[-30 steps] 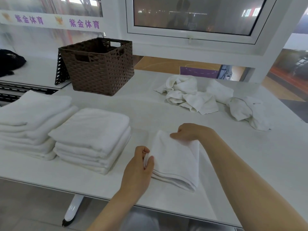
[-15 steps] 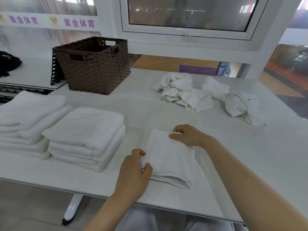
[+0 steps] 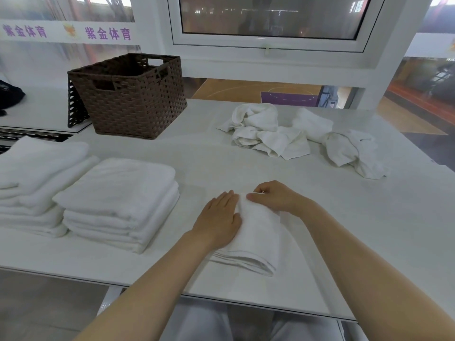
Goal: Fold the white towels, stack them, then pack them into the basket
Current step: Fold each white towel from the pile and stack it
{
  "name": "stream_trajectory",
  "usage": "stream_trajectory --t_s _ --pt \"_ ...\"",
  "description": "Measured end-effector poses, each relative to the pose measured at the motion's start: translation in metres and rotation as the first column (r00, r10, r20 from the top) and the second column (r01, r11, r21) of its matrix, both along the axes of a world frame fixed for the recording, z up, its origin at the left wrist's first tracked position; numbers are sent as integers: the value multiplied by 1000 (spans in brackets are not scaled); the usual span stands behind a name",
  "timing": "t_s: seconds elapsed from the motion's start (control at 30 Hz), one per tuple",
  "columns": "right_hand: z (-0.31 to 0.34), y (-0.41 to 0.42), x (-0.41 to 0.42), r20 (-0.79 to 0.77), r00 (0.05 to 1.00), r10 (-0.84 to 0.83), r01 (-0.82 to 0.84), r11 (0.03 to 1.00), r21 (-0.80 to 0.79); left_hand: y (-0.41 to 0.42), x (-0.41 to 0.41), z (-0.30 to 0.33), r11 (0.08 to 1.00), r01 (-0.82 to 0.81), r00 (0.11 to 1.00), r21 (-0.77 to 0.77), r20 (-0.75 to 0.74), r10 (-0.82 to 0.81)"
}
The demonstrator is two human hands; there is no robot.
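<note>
Head view: left hand (image 3: 218, 219) flat, right hand (image 3: 275, 196) pinching folded towel (image 3: 256, 238), stacks (image 3: 118, 200) beside.

We face a pale tabletop (image 3: 221, 156) under a white-framed window (image 3: 268, 45) w/ dark glass. Banner w/ purple characters (image 3: 66, 32) upper left. Beyond: wooden sports-court floor (image 3: 236, 91); grey floor (image 3: 37, 303) below.

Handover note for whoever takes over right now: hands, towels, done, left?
Left hand lies flat on the folded towel near the table front edge; right hand pinches its far corner.
Done: two folded stacks at left.
Left: add this towel to a stack, fold the crumpled towels at far right, pack all into the brown basket; its inside is mostly hidden.
</note>
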State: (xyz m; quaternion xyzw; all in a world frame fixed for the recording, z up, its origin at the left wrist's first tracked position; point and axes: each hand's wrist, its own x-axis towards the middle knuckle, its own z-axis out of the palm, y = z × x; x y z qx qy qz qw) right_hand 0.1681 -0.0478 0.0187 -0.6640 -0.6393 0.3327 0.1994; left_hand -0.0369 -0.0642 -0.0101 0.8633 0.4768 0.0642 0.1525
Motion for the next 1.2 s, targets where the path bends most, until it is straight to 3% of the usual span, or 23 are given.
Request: stream_trajectory --t_s 0.1,0.2,0.4,0.5,0.63,0.7,0.8,0.9,0.97,1.2 --pt "2 -3 8 -113 989 -98 86 991 -107 -2 0 -5 999 -16 999 35 -39 17" --pt "3 -2 14 -128 983 -130 112 984 -138 -2 2 -5 999 -31 997 36 -66 34" --pt "-7 -1 24 25 999 -28 29 997 -69 -1 1 -8 998 -55 996 15 -76 55" --pt "-9 -6 21 77 992 -99 99 995 5 -1 3 -9 998 -57 995 16 -79 58" --pt "-10 -36 21 -27 984 -175 177 983 55 -2 4 -9 998 -69 996 15 -63 70" --pt "-13 -64 14 -2 981 -195 193 969 156 -2 4 -9 997 -75 996 11 -49 75" --pt "-15 -114 -13 53 995 -90 70 950 303 -3 5 -10 996 -82 996 15 -38 83" --pt "-25 -144 -34 225 971 76 -142 944 298 -3 6 -9 995 -98 995 2 -34 98" --pt "-39 -149 -40 331 939 90 -210 914 348 -3 6 -8 995 -101 994 -8 -35 101" --pt "-53 -146 -58 275 954 -119 -58 828 558 -4 6 -7 994 -106 994 -17 -13 106"
